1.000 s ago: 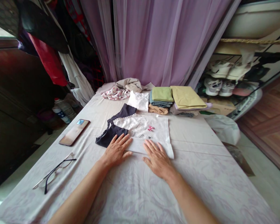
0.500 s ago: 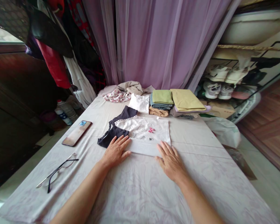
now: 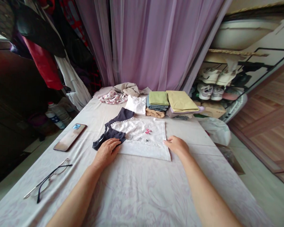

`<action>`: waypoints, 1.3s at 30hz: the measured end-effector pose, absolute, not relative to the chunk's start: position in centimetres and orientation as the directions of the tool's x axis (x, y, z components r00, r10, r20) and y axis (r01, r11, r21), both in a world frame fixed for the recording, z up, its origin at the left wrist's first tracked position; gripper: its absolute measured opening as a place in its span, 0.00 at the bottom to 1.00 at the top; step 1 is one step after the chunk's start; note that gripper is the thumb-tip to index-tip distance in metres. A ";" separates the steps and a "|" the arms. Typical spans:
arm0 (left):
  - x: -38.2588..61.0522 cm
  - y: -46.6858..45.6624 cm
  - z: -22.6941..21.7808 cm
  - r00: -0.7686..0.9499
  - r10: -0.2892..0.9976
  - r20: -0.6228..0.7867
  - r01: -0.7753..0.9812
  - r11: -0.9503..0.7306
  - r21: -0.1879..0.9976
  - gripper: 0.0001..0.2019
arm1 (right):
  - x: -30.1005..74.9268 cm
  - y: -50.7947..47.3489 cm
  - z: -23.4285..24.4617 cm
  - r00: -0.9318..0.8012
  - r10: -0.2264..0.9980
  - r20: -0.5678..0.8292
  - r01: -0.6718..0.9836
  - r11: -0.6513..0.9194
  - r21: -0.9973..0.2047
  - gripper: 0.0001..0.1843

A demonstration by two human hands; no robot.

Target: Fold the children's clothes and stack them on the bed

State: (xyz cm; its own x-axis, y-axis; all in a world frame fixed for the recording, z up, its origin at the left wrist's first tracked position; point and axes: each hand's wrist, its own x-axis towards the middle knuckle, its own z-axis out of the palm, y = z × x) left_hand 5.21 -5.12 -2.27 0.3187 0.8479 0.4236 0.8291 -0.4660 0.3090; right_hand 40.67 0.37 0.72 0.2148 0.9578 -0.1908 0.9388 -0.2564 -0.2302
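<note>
Head view. A white-and-navy shirt (image 3: 145,132) lies flat at the middle of the cloth-covered table (image 3: 142,192), its neckline toward the left edge, its hem toward the right. The left hand (image 3: 107,152) rests palm down, fingers extended, on the shirt's near navy part, grasping nothing. The right hand (image 3: 178,146) touches the hem with fingers drawn together; whether cloth is pinched cannot be told. A phone (image 3: 70,137) and glasses (image 3: 49,176) lie along the left edge; folded green cloth (image 3: 158,98) and yellow cloth (image 3: 181,101) top piles near the far edge.
</note>
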 end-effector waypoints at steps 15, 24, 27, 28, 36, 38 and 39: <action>5.1 -5.0 -2.5 0.336 0.849 0.409 0.833 -0.470 0.292 0.16 | 41.1 1.4 0.2 0.210 0.974 -0.084 0.935 -0.225 -0.275 0.17; 5.0 -4.9 -2.5 0.330 0.848 0.415 0.831 -0.470 0.300 0.15 | 40.7 9.9 1.0 0.270 0.961 -0.060 0.901 -0.274 -0.336 0.28; 5.1 -5.1 -2.5 0.313 0.854 0.415 0.833 -0.457 0.311 0.14 | 41.0 12.0 0.9 0.229 0.969 -0.096 0.894 -0.249 -0.372 0.26; 5.2 -5.1 -2.5 0.308 0.856 0.416 0.834 -0.453 0.315 0.14 | 41.1 12.3 0.8 0.212 0.972 -0.104 0.893 -0.236 -0.383 0.23; 5.2 -5.1 -2.4 0.315 0.860 0.402 0.827 -0.456 0.328 0.12 | 40.3 11.9 0.0 0.292 0.956 -0.004 0.884 -0.271 -0.381 0.21; 5.2 -5.1 -2.3 0.316 0.860 0.402 0.828 -0.457 0.327 0.13 | 39.6 11.5 0.3 0.308 0.951 0.023 0.885 -0.277 -0.375 0.26; 5.2 -5.1 -2.3 0.315 0.861 0.400 0.828 -0.455 0.328 0.13 | 39.3 11.1 0.6 0.312 0.949 0.036 0.886 -0.277 -0.371 0.28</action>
State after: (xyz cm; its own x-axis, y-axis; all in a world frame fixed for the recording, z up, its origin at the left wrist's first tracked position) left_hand 5.25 -5.08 -2.31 0.3150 0.8608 0.3998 0.8277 -0.4553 0.3280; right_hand 39.26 11.08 0.55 0.3122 0.9493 0.0364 0.8864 -0.2773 -0.3706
